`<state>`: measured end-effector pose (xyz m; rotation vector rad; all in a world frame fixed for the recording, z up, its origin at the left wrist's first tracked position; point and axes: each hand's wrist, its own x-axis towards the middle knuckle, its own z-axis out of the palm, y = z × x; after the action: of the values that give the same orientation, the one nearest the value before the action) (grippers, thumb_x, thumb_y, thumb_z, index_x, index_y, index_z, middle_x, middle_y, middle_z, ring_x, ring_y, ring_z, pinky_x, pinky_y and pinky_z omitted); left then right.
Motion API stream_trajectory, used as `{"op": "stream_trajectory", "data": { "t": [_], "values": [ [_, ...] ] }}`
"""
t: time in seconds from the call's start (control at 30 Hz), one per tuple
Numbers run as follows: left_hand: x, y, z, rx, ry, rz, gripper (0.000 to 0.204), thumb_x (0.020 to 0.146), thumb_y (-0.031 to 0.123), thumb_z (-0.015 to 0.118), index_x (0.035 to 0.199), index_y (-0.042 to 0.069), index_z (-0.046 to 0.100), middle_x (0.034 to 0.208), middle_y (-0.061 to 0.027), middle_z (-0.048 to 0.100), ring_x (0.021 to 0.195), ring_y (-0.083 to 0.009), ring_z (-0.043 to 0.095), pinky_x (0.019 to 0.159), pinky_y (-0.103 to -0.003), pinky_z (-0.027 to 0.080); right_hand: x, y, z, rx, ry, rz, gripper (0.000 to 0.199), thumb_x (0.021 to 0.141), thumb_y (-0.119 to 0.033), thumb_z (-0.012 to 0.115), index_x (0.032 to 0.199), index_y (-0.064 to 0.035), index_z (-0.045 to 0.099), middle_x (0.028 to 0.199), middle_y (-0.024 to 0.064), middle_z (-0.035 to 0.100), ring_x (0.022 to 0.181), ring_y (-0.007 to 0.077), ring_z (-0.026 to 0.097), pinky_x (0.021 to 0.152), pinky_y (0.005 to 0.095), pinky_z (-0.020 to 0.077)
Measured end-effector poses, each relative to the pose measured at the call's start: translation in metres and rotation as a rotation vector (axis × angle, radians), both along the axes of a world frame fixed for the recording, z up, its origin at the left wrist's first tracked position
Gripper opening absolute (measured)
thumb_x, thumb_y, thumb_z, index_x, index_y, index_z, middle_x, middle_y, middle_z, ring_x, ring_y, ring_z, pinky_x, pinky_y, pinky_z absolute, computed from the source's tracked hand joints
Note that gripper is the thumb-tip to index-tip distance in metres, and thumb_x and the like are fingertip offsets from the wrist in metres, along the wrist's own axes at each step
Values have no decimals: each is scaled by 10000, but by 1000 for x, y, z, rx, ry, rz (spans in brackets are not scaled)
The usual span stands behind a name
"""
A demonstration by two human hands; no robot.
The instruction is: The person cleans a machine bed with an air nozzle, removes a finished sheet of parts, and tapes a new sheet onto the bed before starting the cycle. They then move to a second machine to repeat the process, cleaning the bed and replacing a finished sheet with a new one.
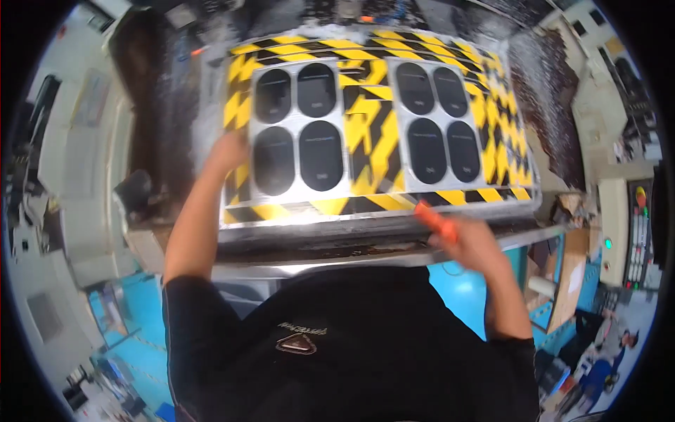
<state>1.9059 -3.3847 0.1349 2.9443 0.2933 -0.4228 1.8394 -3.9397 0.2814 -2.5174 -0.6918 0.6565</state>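
My right hand (pixel 474 245) is closed around an orange-handled tool (pixel 437 222), held over the near edge of a bed covered in yellow-and-black striped tape (pixel 369 144). The tool points up and left; its tip is blurred, so its kind is unclear. At the bed's left side, my left hand (pixel 232 150) is beside the edge of a silver sheet (pixel 295 121) with dark oval panels. Motion smears its fingers, and I cannot tell whether they touch the sheet. A second silver sheet (pixel 437 121) with similar dark ovals lies to the right.
A metal rail (pixel 323 267) runs along the bed's front. Dark, wet-looking machine walls stand at the left (pixel 151 91) and right (pixel 545 105). A control panel (pixel 638 235) with lit buttons is at the far right. Other people (pixel 606 373) are in the lower right background.
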Motion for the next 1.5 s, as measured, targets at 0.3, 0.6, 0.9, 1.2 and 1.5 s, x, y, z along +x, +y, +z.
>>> {"op": "stream_trajectory", "data": {
  "t": [0.3, 0.6, 0.9, 1.2, 1.5],
  "values": [
    [-100, -43, -11, -710, 126, 504, 469, 864, 216, 664, 1210, -92, 594, 1060, -185, 686, 944, -233, 655, 790, -340, 509, 22, -193, 22, -429, -477, -947, 371, 897, -284, 702, 1120, 9, 655, 1045, 209, 688, 903, 290, 674, 822, 371, 509],
    [-100, -51, -16, -773, 87, 770, 199, 871, 174, 602, 970, 7, 649, 765, -26, 590, 642, -107, 557, 553, -236, 456, 147, -138, -119, -12, -299, -646, 417, 888, -339, 663, 1055, 43, 679, 889, 191, 715, 785, 271, 689, 721, 373, 519],
    [-105, -32, -51, -893, -50, 962, 100, 856, 140, 625, 780, 76, 612, 662, 0, 562, 532, -108, 528, 466, -234, 412, 176, -154, -187, -139, 84, -755, 636, 760, -524, 735, 921, 91, 718, 925, 278, 707, 904, 388, 704, 809, 428, 539],
    [-98, -37, -58, -896, -33, 1140, 149, 849, 157, 646, 750, 59, 592, 593, -22, 517, 439, -137, 467, 396, -274, 300, 175, -160, -191, -4, 26, -873, 628, 725, -534, 797, 737, 85, 695, 695, 186, 674, 614, 269, 651, 615, 381, 505],
    [-95, -43, -70, -596, -104, 970, 207, 796, 177, 652, 766, -28, 643, 621, -100, 587, 489, -201, 550, 442, -351, 384, 180, -157, -189, 414, 428, -958, 386, 799, -332, 808, 734, 22, 669, 625, 53, 586, 493, 132, 503, 435, 304, 363]
  ]
}}
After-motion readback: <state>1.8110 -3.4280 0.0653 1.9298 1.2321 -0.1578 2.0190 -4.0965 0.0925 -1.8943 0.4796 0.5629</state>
